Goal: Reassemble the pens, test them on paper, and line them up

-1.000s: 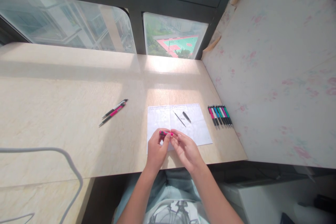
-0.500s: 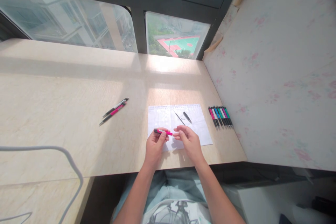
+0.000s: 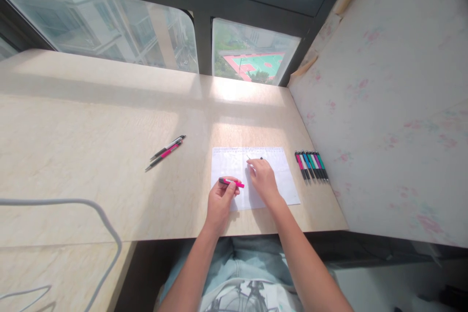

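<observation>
My left hand (image 3: 220, 201) is closed round a pink pen barrel (image 3: 234, 183) with a dark end, held slanting just above the front left of the white paper (image 3: 223, 161). Over the middle of the sheet, my right hand (image 3: 263, 179) has its fingers bent and closed at a thin pen refill (image 3: 248, 157). Only the refill's far tip shows past the fingertips; the rest is covered. Behind the right knuckles, just the end of a black pen part (image 3: 261, 158) is visible.
Several pens (image 3: 311, 165) in mixed colours lie in a row right of the paper, near the wallpapered wall (image 3: 395, 122). Two pens (image 3: 165, 153), one pink and one silver, lie to the left. A grey cable (image 3: 106, 224) curves across the table's (image 3: 91, 156) front left.
My right hand has moved forward from beside the pink barrel to the refill, covering most of it and the black part. My left hand keeps the barrel. The camera view has shifted slightly.
</observation>
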`<state>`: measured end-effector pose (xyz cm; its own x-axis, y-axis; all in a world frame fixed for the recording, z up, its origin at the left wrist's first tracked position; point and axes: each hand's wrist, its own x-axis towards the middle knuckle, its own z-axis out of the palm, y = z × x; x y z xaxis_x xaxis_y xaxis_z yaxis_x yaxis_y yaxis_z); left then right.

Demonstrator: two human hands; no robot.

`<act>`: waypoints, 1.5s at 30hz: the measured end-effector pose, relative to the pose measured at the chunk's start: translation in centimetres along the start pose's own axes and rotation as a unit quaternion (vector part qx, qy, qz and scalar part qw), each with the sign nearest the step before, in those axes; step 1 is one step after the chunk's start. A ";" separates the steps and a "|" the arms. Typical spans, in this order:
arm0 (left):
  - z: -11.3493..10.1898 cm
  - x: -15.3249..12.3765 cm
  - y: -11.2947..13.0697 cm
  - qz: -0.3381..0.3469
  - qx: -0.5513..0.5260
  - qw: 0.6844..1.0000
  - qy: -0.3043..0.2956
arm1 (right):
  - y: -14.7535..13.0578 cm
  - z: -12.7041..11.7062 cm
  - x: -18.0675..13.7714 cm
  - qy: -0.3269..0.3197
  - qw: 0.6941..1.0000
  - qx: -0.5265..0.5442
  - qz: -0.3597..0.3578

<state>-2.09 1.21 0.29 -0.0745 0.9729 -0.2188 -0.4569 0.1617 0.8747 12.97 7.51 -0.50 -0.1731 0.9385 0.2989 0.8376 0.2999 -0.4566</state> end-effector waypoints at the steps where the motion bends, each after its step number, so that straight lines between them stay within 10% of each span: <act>1: 0.0 0.0 0.0 -0.001 0.002 1.000 0.000 | 0.0 -0.1 -0.1 0.008 1.000 0.000 0.002; 12: -0.4 0.1 -0.5 -0.002 0.027 1.000 -0.003 | -1.6 -2.4 -4.5 0.040 0.961 0.232 0.147; 14: -0.4 -0.1 -0.4 0.028 0.078 0.997 -0.004 | -2.9 -2.5 -5.1 0.051 0.897 0.372 0.232; 19: -0.1 -1.0 0.9 0.199 0.326 0.918 -0.110 | -5.8 -2.0 -6.2 0.028 0.610 0.702 0.367; 23: 0.4 -1.4 1.9 0.240 0.380 0.883 -0.133 | -6.2 -1.9 -6.2 0.019 0.534 0.751 0.387; 29: 1.0 -1.3 1.8 0.071 0.184 0.980 0.007 | -6.2 -2.7 -6.2 -0.013 0.615 0.691 0.380; 33: 0.8 -0.9 1.6 -0.017 0.064 0.998 0.000 | -6.1 -2.6 -6.6 -0.023 0.684 0.631 0.366; 45: 0.3 -0.9 1.1 0.056 0.164 0.985 0.004 | -6.0 -2.4 -6.7 -0.042 0.884 0.407 0.226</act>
<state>-2.25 0.58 1.58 -0.1154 0.9865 -0.1162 -0.1338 0.1005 0.9859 10.37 -1.00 2.17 0.0175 0.9931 -0.1160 0.1859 -0.1172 -0.9755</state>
